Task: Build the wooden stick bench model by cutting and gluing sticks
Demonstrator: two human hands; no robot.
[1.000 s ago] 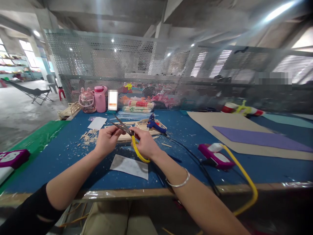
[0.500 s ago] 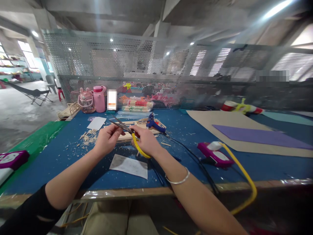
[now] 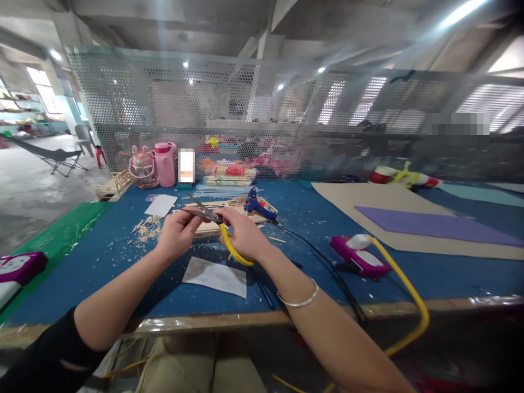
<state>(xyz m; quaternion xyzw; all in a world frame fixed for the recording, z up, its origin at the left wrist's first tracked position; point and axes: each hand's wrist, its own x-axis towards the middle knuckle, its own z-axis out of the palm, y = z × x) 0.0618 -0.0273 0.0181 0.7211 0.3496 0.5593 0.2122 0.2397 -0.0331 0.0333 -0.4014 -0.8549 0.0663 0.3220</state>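
Observation:
My right hand (image 3: 242, 233) is closed around the handles of a pair of scissors (image 3: 210, 214), whose dark blades point left and stand apart. A yellow strip with dark marks (image 3: 229, 246) curves down below the handles and under my right palm. Close to the blades, my left hand (image 3: 177, 233) is pinched; what its fingers hold is too hidden to name. Beneath the hands lie thin wooden sticks (image 3: 209, 232) and a wooden frame. A blue glue gun (image 3: 258, 208) rests just beyond my right hand. A white paper sheet (image 3: 215, 277) lies nearer me.
Wood scraps (image 3: 149, 228) are scattered on the left of the blue table (image 3: 311, 295). A pink flask (image 3: 165, 168) and bottle (image 3: 143, 170) stand behind. At right are a purple power strip (image 3: 360, 257) with a yellow cable and a purple sheet (image 3: 434, 225) on beige board.
The scissor blades have spread wider apart. Both hands stay in nearly the same place, and the camera view has shifted slightly.

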